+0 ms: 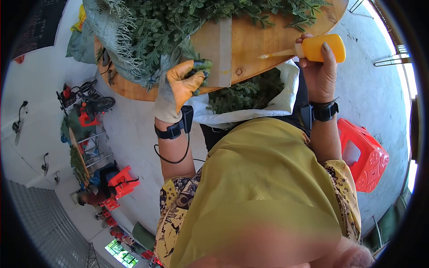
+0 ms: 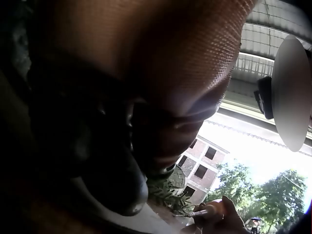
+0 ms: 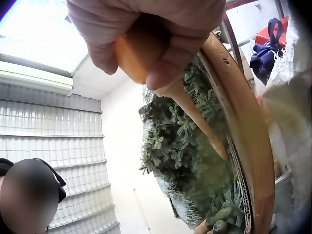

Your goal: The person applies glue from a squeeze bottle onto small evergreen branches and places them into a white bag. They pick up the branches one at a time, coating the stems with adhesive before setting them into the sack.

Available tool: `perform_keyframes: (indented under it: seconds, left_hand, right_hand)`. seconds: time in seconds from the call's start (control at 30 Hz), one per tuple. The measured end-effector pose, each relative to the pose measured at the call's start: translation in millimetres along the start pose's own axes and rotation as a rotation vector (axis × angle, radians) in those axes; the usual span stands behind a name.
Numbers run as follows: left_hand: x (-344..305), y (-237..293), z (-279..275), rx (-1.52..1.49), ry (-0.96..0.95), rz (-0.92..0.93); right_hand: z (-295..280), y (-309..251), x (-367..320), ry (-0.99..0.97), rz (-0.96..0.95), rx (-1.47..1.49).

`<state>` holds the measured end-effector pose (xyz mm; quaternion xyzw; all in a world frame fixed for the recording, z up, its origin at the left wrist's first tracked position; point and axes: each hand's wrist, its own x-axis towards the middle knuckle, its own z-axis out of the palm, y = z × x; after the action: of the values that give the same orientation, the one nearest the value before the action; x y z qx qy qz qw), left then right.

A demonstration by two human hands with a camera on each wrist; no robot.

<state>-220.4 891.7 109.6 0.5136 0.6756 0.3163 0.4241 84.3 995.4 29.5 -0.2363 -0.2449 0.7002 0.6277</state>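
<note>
In the head view my left hand [image 1: 184, 85] wears an orange and grey glove with dark green fingertips. Its fingers are curled at the table's edge, pinching a small fir sprig [image 1: 187, 48] that is mostly hidden behind them. My bare right hand [image 1: 319, 73] grips a yellow squeeze bottle [image 1: 330, 48], which lies sideways with its long nozzle pointing left over the wooden table [image 1: 254, 49]. A pale blob sits on the nozzle tip. The right wrist view shows fingers and thumb wrapped round the orange-yellow bottle [image 3: 139, 61]. My left hand's view is very dark.
A heap of fir branches [image 1: 178, 27] covers the table's far side, beside a woven sack [image 1: 107, 40]. A white sack [image 1: 286, 89] with more greenery lies over the lap. To the right stands a red stool [image 1: 362, 154]; a motorbike [image 1: 87, 100] stands far left.
</note>
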Motion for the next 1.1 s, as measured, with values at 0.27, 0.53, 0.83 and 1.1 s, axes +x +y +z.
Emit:
perform_keyframes:
  seconds: [0.27,0.53,0.83,1.1]
  left_hand:
    - [-3.0,-1.7,-3.1,-0.068,0.563,-0.074]
    - [25.7,-1.7,10.4,0.096,0.508,-0.134]
    - [14.4,-11.6,25.7,-0.234,0.348,-0.145]
    - [-3.0,-20.9,39.3,-0.888,0.374,0.174]
  right_hand:
    - [0.0,1.7,-1.3,0.017,-0.020,0.014]
    - [0.2,1.3,-0.5,0.006,-0.016,0.035]
    - [0.2,0.0,-1.0,-0.015,0.001,0.039]
    - [5.0,0.0,-3.7,0.027,0.003,0.122]
